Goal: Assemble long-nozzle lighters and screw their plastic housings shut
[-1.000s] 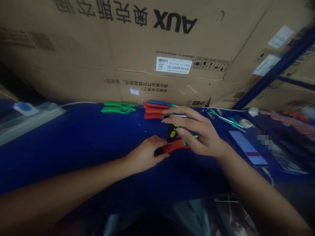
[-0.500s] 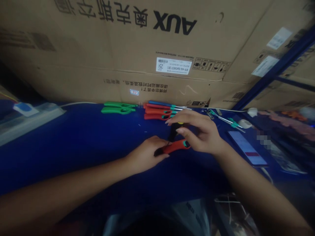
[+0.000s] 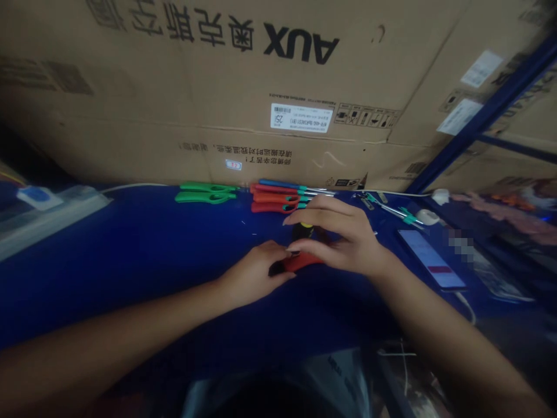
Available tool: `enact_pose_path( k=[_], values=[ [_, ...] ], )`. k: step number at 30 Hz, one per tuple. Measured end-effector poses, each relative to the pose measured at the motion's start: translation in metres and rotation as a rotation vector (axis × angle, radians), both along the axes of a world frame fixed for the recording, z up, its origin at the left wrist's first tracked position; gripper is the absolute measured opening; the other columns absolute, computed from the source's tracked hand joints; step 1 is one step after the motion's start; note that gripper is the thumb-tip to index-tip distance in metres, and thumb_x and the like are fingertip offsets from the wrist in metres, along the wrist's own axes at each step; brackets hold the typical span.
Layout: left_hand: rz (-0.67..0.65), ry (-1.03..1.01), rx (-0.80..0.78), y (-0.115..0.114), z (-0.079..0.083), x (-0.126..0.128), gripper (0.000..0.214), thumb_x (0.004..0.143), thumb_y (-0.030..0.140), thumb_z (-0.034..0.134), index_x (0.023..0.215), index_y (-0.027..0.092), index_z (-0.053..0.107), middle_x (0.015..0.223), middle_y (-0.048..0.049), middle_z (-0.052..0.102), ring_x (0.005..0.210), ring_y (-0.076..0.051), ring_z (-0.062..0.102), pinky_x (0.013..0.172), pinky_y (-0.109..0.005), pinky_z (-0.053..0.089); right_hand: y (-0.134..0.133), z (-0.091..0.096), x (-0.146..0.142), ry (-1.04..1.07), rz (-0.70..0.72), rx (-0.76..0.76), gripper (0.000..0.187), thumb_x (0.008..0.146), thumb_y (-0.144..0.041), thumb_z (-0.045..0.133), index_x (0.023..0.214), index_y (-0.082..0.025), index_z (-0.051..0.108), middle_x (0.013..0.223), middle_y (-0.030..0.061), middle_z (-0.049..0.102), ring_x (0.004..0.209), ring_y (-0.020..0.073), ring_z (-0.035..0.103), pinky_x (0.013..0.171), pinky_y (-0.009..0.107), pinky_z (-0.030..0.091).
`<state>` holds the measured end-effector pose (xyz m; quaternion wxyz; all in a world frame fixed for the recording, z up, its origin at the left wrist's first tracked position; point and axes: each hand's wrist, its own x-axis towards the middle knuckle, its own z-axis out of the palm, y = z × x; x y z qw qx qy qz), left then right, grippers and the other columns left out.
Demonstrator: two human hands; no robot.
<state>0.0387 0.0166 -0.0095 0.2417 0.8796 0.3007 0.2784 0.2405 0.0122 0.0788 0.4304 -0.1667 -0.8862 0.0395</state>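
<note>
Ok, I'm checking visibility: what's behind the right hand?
Parts of a red handle and a black-and-yellow tool show; the right hand covers the handle's right end.

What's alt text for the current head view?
Two bare hands work over a blue surface: the left hand grips a red handle while the right hand holds a black tool with a yellow band against or just above it. Behind them, green handles and more red handles lie before a cardboard box.
</note>
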Motion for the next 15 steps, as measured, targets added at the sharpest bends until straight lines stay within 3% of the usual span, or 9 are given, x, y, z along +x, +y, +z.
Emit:
enact_pose_path(
  k=[2,4,6,11,15],
  values=[
    [0.014,0.006,-0.004,-0.0003,0.0004,0.0001,0.024,0.084,0.021,0.076,0.108,0.021,0.071,0.101,-0.0045,0.074,0.097,-0.023,0.068,0.089,-0.037,0.054,0.0003,-0.0021,0.0002,0.017,-0.007,-0.008,0.027,0.093,-0.024,0.067,0.119,-0.016,0.068,0.111,0.0104,0.072,0.105,0.0189,0.067,0.093,0.032,0.056],
    [0.022,0.000,-0.002,-0.0006,0.0005,0.0002,0.026,0.084,0.021,0.077,0.109,0.022,0.071,0.099,-0.0040,0.074,0.094,-0.023,0.068,0.088,-0.037,0.054,0.0011,-0.0032,0.0009,0.031,0.020,-0.124,0.031,0.100,-0.019,0.052,0.128,-0.015,0.064,0.121,0.0117,0.069,0.116,0.0199,0.064,0.099,0.036,0.054],
    [0.020,-0.015,0.004,-0.0007,0.0003,0.0002,0.031,0.083,0.020,0.078,0.113,0.022,0.071,0.100,-0.0037,0.074,0.093,-0.022,0.068,0.088,-0.036,0.054,0.0027,-0.0035,0.0016,0.056,0.065,-0.220,0.034,0.101,-0.016,0.045,0.130,-0.016,0.063,0.117,0.0103,0.070,0.115,0.0194,0.065,0.099,0.038,0.055],
    [-0.002,-0.015,-0.004,0.0004,-0.0006,0.0006,0.030,0.084,0.020,0.077,0.113,0.020,0.071,0.102,-0.0059,0.074,0.095,-0.023,0.068,0.089,-0.037,0.054,0.0046,-0.0028,-0.0007,0.090,0.091,-0.087,0.020,0.094,-0.013,0.060,0.111,-0.016,0.071,0.104,0.0083,0.074,0.101,0.0183,0.068,0.093,0.034,0.056],
    [-0.021,-0.025,-0.011,0.0006,-0.0005,0.0013,0.023,0.085,0.018,0.075,0.107,0.020,0.071,0.102,-0.0051,0.074,0.097,-0.023,0.068,0.090,-0.037,0.053,-0.0002,-0.0028,-0.0042,0.027,0.070,-0.065,0.021,0.093,-0.013,0.063,0.113,-0.016,0.070,0.107,0.0083,0.072,0.099,0.0169,0.068,0.092,0.032,0.056]
  ],
)
